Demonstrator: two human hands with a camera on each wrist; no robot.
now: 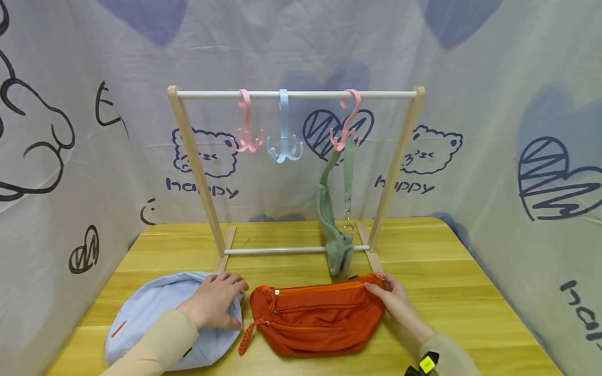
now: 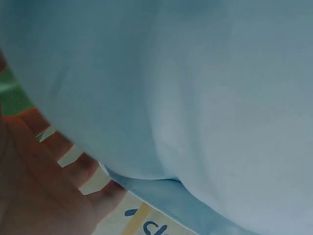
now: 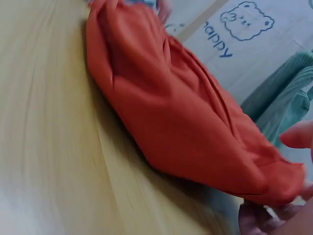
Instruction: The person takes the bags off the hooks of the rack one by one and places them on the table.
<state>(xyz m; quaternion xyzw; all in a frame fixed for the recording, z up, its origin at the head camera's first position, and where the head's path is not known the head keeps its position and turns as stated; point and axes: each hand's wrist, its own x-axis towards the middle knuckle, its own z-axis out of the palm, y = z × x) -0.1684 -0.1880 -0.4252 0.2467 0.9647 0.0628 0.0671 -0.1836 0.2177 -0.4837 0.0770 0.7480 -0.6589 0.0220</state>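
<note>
A rust-red waist bag (image 1: 324, 321) with zips and a braided pull lies on the table at the front middle. My right hand (image 1: 392, 300) pinches its right end, thumb on top; in the right wrist view, fingers (image 3: 254, 215) are beneath that corner. My left hand (image 1: 217, 300) reaches over a light blue cloth bag (image 1: 162, 300) with a small red tag, its fingers loosely bent and spread toward the red bag's left end. Blue cloth (image 2: 186, 98) fills most of the left wrist view, with the left hand (image 2: 44, 181) beside its edge.
Behind stands a wooden rack (image 1: 400, 162) with a white top bar (image 1: 207, 95). A pink hook (image 1: 246, 122), a blue hook (image 1: 284, 125) and another pink hook (image 1: 349, 117) hang there. From the right one hangs a green bag (image 1: 336, 245). Printed cloth encloses the table.
</note>
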